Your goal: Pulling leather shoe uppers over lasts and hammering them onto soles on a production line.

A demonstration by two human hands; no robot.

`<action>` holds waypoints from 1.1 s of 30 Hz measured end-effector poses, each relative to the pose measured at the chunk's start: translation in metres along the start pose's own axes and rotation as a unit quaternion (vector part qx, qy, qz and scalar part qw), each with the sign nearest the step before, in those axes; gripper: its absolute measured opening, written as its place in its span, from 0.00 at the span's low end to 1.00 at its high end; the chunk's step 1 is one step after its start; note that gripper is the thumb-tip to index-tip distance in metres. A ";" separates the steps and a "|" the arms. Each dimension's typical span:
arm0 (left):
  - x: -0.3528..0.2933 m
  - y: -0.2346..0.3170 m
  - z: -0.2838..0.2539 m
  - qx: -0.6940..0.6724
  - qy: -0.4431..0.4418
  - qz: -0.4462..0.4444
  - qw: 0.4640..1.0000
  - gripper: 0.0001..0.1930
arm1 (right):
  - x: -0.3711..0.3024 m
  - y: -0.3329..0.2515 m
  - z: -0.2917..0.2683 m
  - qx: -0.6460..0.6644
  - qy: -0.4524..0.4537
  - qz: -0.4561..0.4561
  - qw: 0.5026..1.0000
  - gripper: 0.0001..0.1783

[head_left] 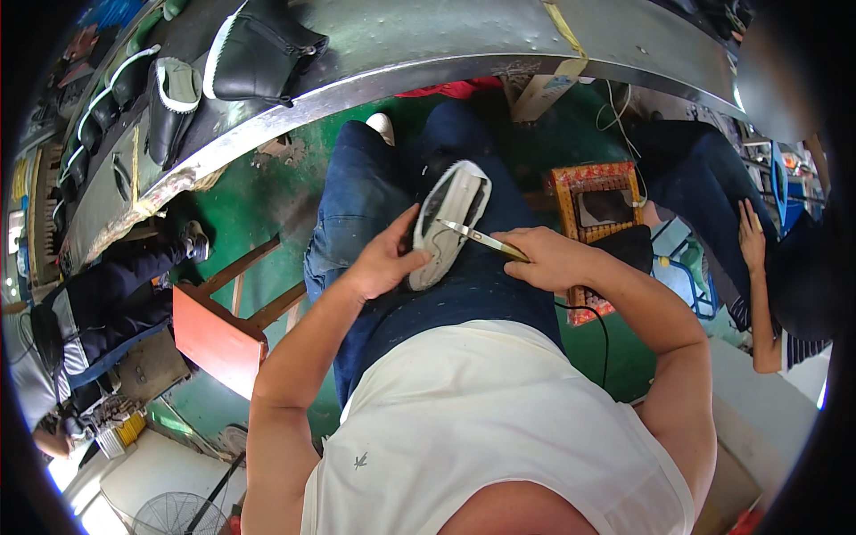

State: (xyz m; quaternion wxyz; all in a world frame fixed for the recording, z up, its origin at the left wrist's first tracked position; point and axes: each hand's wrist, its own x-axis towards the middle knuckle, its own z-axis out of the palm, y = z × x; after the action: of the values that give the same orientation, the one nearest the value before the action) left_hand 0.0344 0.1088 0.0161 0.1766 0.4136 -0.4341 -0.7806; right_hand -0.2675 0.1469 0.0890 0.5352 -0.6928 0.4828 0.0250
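- A white sleeveless top (490, 419) fills the foreground, worn by a seated worker whose bare arms reach toward a lap in dark blue jeans (415, 316).
- The left hand (390, 259) grips a pale-bottomed shoe (459, 201) by its side, thumb on the near end.
- The shoe sits above the lap, between the worker's knees, underside up and tilted, with a white rim and dark edging.
- The right hand (539, 259) is closed around the yellowish handle of a slim metal tool (489, 240), its tip over the shoe's underside; whether it touches cannot be told.
- To the left on the green floor (254, 192) stands an orange-red stool (218, 339); to the right, a wooden frame with a red patterned border (571, 192).
- At right, a co-worker's hand (753, 239) lies against a dark-trousered leg; at left, another person's dark trousers (116, 299) show.
- Beyond the knees, a metal-edged surface (419, 40) carries a black boot (254, 58), a black shoe with white stitching (169, 116) and more dark footwear along the left.
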 end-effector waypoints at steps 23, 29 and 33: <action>0.067 -0.035 0.011 -0.197 0.284 -0.062 0.936 0.37 | 0.077 -0.002 0.024 -0.142 0.069 -0.023 0.987 0.14; 0.080 -0.042 0.012 0.175 0.363 -0.001 0.915 0.33 | 0.062 -0.022 -0.001 -0.075 0.013 0.085 0.993 0.15; 0.078 -0.035 0.019 0.247 0.339 0.044 0.907 0.30 | 0.052 0.002 -0.001 -0.178 0.102 0.041 0.978 0.19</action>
State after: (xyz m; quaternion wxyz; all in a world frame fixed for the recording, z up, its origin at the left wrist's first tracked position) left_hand -0.0245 0.0888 -0.0459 0.2393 0.6645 -0.5448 -0.4522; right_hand -0.2423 0.1127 0.0594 0.3491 -0.7556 0.5508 0.0617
